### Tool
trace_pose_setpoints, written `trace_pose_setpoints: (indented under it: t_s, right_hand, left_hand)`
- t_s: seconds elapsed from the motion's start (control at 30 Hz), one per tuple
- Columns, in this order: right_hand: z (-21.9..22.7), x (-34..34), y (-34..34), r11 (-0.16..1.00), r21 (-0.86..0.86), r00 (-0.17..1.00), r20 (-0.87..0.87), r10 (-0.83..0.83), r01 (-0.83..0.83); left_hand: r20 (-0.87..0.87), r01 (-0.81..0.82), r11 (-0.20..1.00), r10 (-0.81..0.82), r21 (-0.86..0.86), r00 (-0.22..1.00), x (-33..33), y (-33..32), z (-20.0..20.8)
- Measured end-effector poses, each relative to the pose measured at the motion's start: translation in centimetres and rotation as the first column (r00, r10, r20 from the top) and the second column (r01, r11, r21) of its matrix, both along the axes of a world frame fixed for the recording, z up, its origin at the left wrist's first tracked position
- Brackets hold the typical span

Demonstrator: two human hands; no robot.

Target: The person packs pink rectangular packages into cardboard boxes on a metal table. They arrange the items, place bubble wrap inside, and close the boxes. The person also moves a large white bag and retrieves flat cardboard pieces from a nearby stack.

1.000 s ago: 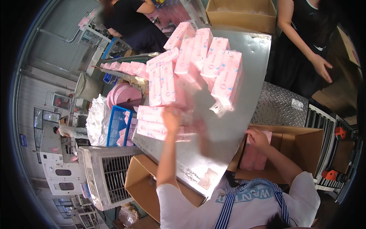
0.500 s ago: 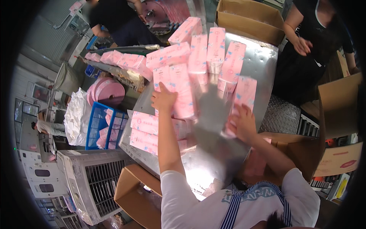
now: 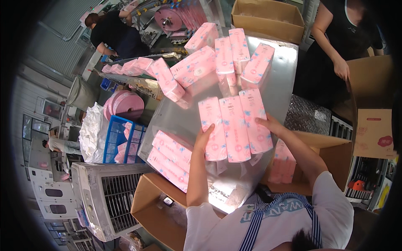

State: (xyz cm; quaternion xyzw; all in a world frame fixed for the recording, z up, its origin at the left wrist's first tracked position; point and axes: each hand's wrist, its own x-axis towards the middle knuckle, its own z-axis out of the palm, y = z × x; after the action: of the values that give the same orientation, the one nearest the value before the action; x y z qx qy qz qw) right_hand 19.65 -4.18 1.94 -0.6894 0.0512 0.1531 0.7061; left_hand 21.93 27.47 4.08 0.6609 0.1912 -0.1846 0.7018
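Note:
Three pink tissue packs stand side by side in a row in front of me: a left one (image 3: 212, 131), a middle one (image 3: 235, 129) and a right one (image 3: 255, 121). My left hand (image 3: 204, 137) presses on the row's left side, and my right hand (image 3: 270, 125) grips its right side, so the packs are squeezed between both hands. Their undersides are hidden, so I cannot tell whether they touch the metal table (image 3: 279, 62). Farther back lie several loose packs (image 3: 194, 67). Nearer, left of my left forearm, two stacked packs (image 3: 169, 159) lie together.
An open carton (image 3: 322, 142) with packs inside (image 3: 282, 163) stands at my right; another carton (image 3: 157, 201) sits lower left. A chute (image 3: 142, 85) carrying packs meets the table. One co-worker (image 3: 335, 62) touches a carton at right; another (image 3: 117, 37) works behind. A blue basket (image 3: 121, 142) stands left.
My hands have come together around three packs, which earlier lay as two at left and one at right. Another pack now lies by the chute's end. The right co-worker's hand has lowered to a carton.

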Motion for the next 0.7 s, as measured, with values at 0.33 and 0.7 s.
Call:
trace_pose_setpoints:
  t_s: [0.33, 0.7]
  right_hand:
    - [5.0, -13.9, -3.1, 0.981, 0.105, 0.97, 0.199, 0.14, -0.163]
    - [7.4, -33.1, -19.1, 0.915, 0.118, 0.893, 0.204, -0.402, 0.385]
  left_hand:
    - [-0.021, 0.358, 0.928, -0.358, 0.106, 0.933, -15.1, 1.5, 2.9]
    - [0.216, 0.782, 0.604, -0.751, -0.155, 0.624, -20.5, -18.6, 1.7]
